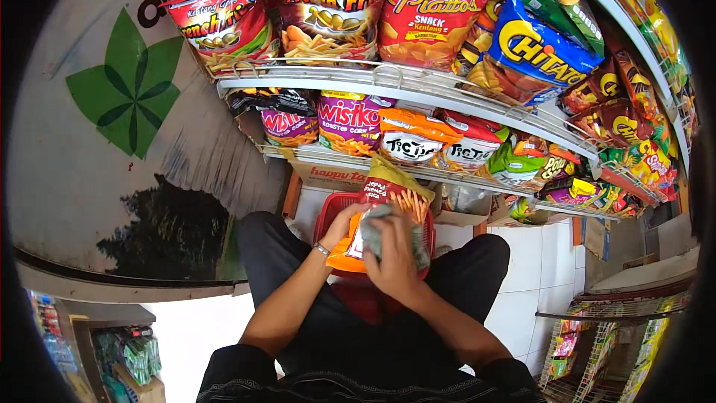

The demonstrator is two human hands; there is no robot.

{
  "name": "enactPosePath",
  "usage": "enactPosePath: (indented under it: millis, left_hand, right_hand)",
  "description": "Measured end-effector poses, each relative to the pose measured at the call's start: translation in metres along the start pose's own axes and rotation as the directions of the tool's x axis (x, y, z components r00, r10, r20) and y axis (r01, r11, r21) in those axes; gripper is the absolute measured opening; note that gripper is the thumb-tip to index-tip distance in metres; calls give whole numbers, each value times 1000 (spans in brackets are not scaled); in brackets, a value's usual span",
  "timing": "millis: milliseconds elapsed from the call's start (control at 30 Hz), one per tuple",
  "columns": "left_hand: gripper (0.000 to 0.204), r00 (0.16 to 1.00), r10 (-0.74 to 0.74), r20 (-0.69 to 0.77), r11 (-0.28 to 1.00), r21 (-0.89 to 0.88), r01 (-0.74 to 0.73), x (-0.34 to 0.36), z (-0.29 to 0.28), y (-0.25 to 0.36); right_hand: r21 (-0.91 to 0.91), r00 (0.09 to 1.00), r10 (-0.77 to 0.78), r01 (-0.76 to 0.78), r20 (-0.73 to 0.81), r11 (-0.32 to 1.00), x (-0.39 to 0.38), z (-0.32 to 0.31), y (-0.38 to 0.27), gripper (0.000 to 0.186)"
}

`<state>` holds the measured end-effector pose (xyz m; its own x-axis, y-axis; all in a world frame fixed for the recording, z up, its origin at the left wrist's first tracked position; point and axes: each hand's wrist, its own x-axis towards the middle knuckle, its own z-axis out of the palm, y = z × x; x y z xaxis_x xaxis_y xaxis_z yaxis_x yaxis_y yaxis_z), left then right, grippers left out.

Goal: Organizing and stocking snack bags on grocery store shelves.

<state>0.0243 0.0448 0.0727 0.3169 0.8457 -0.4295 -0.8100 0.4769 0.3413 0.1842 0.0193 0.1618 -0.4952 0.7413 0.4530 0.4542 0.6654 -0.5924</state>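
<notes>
A snack bag (410,200) in red, orange and olive, with a picture of fried sticks, is held between my knees, over a red basket (325,218). My left hand (343,228) grips its left edge, the thumb lying on the front. In my right hand (395,263) is a grey-green cloth (421,254), bunched up against the bag's face. The fingers of that hand are slightly smeared by motion, and the cloth and hand hide part of the bag's lower half. Much of the basket is covered by the bag.
Ahead, wire-fronted shelves (418,93) carry rows of snack bags, among them a blue bag (533,52) leaning over the edge. A cardboard box (328,176) sits beneath the lower shelf. A panel with a green leaf (127,86) stands left; a wire rack (597,343) is at lower right.
</notes>
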Motion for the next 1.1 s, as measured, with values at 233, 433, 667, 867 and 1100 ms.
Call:
enactPosePath:
  millis: [233, 433, 667, 867, 1100]
  left_hand:
    - [55, 891, -25, 453, 981, -161, 109, 2, -27, 2]
    - [48, 994, 90, 58, 971, 216, -100, -10, -4, 2]
    - [44, 996, -82, -35, 976, 199, 87, -14, 15, 5]
    - [37, 998, -66, -10, 998, -25, 65, -17, 0, 16]
    - [39, 995, -85, 60, 980, 188, 72, -26, -8, 19]
  right_hand:
    - [199, 865, -433, 392, 253, 898, 16, 8, -7, 45]
    - [-137, 937, -302, 327, 176, 935, 37, -23, 21, 45]
    - [-121, 951, -107, 74, -289, 990, 29, -17, 83, 40]
    - [178, 844, 226, -158, -486, 971, 20, -26, 84, 30]
    - [-56, 944, -187, 178, -271, 982, 9, -21, 36, 41]
